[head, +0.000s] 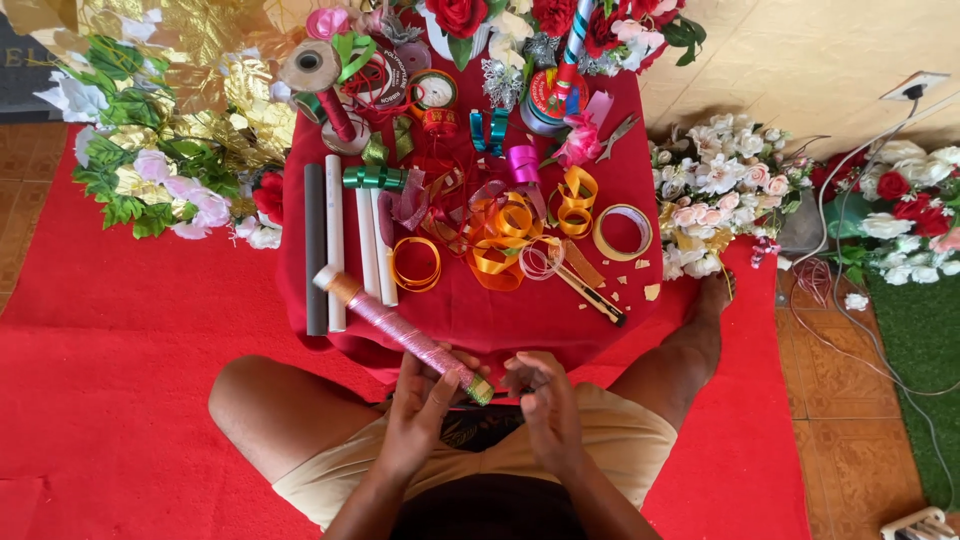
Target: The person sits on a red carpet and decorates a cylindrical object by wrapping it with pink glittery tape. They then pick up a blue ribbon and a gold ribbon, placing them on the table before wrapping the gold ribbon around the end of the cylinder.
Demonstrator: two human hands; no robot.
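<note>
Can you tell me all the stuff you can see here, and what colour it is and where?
Table: one, red cloth, middle.
Plain sticks: about five, grey and white, table's left side.
Ribbon curls: many, orange, gold, purple, table middle.
Tape ring: one, clear-yellowish, table's right.
Green bow: one, on the sticks.
Fake flowers: many, white, pink, red, right, left and top.
Gold leaves: a heap, top left.
Carpet: red, on the floor.
Cables: several, white, right floor.
Wrapped stick: one, pink glitter, held.
Left hand: holds the wrapped stick's lower end.
Right hand: beside it, fingers curled; what it pinches is unclear.
</note>
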